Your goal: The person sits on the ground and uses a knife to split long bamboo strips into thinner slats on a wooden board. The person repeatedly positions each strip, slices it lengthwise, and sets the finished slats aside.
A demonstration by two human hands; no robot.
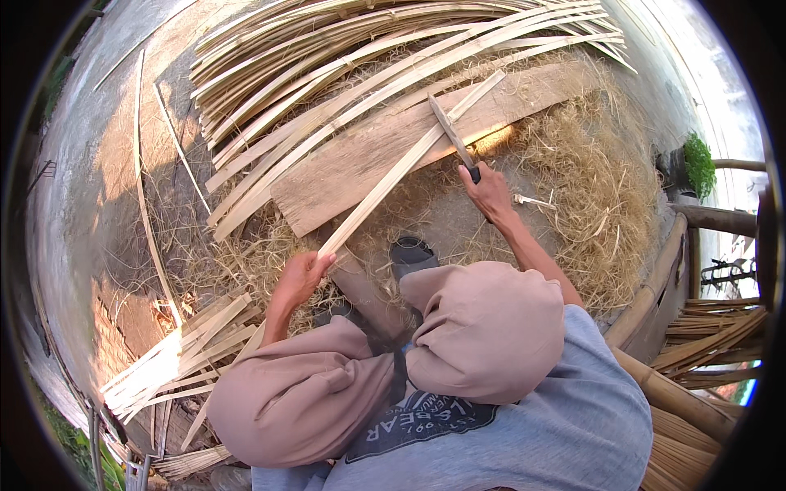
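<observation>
Your left hand (299, 278) pinches a bamboo strip (389, 182) in its fingers; the strip lies across the wooden board (352, 168), maybe for support. On your side of the board, your right hand's (489, 190) fingers wrap a knife (453, 135), blade crossing the strip.

Rustic workshop, with piles of pale strips (327, 47) and shavings (598, 196).

Knife (449, 131), 1 o'cl.: metal blade, dull fin.; hdl. (475, 173) matt, appears plastic. Strip (409, 158), 12 o'cl.: wood or sim., smooth. Board (344, 182), 11–1: wood, matt, rough-grained. Shavings (606, 188), 2–3: dry, fibrous. Trousers (483, 335), 5–7: cloth, matt.
</observation>
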